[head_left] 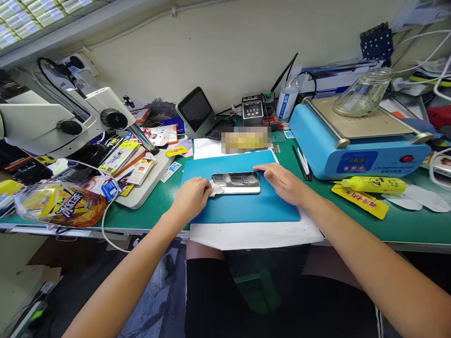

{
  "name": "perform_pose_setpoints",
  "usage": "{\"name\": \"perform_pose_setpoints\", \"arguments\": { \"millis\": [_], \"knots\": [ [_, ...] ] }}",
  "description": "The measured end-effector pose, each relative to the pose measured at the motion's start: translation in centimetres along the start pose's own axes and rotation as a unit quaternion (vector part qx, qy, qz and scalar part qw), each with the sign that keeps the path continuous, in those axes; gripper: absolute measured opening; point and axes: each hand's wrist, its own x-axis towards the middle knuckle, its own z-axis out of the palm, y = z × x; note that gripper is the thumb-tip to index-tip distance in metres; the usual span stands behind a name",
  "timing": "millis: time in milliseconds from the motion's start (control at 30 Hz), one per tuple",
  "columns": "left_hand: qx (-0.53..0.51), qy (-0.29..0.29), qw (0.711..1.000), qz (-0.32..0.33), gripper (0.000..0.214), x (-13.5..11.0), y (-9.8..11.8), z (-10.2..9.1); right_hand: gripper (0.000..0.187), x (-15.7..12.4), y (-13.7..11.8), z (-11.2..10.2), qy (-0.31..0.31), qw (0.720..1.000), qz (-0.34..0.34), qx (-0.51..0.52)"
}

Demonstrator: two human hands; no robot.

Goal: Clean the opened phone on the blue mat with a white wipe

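Note:
A smartphone [243,182] with a dark, reflective face lies flat on a blue mat [225,211], its long side running left to right. At its left end my left hand [195,196] has its fingers closed on a small white wipe [216,188], which touches the phone's corner. My right hand [282,182] is just beyond the phone's right end, fingers stretched out over the mat and holding nothing. Whether it rests on the mat, I cannot tell. White paper [246,235] sticks out from under the mat's front edge.
On the right stands a blue heating machine [373,162] with a glass jar [362,94] on top; a yellow bottle [375,184] lies before it. Left are a microscope [112,117] and a drink bottle [66,204]. Behind the mat are a screen device [196,112] and a clear bottle [287,103].

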Motion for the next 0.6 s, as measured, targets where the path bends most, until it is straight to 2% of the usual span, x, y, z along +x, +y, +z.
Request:
{"name": "perform_pose_setpoints", "arguments": {
  "millis": [267, 467, 600],
  "knots": [
    [0.014, -0.009, 1.000, 0.023, 0.018, 2.4, 2.5, -0.1, 0.074, 0.0, 0.2, 0.0, 0.000, 1.000, 0.005, -0.004],
    [0.016, -0.008, 1.000, 0.004, 0.016, 1.4, 0.9, -0.3, 0.075, 0.0, -0.3, -0.1, -0.003, 1.000, 0.000, -0.006],
    [0.021, -0.001, 1.000, -0.009, 0.017, 2.4, 1.1, -0.2, 0.075, 0.0, -0.4, -0.1, -0.002, 1.000, 0.002, -0.006]
  ]
}}
